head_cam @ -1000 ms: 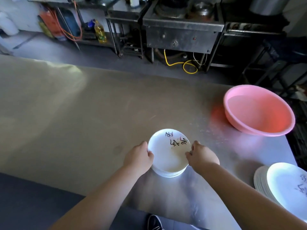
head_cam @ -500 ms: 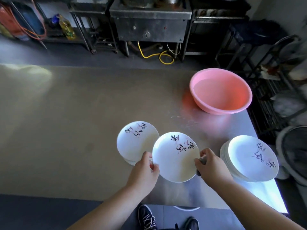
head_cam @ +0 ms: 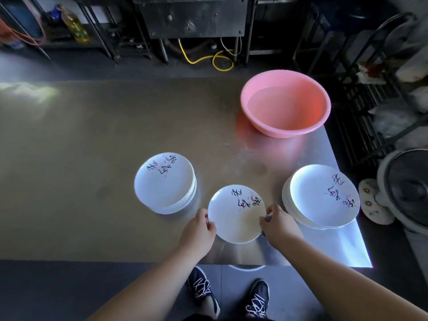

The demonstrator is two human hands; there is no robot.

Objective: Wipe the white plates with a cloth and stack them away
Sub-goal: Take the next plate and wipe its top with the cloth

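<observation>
at the left, a stack of white plates (head_cam: 164, 183) is seen resting on the steel surface (head_cam: 81, 170). just to its right, the left hand (head_cam: 196, 231) is closed on the left rim of a single white plate (head_cam: 236, 216), the fingers (head_cam: 209, 225) pinched over its edge. the plate is held about level, apparently just above the surface near its front edge, between the two stacks and apart from both. its right rim is pinched by the right hand (head_cam: 281, 227). a small grey scrap is glimpsed at those fingers, but whether it is the cloth cannot be told. further right a right stack (head_cam: 324, 198) lies by the surface's corner, and a pink basin (head_cam: 286, 103) stands behind.

the plate is judged stiff, glazed and breakable, light yet slippery if damp. it is best taken at opposite points of the rim, as here, and set down flat.

against the frame half a second back, the plate has been carried rightward: then it overlapped the left stack's edge, now a gap is seen. a second back it lay on top of that stack.
</observation>
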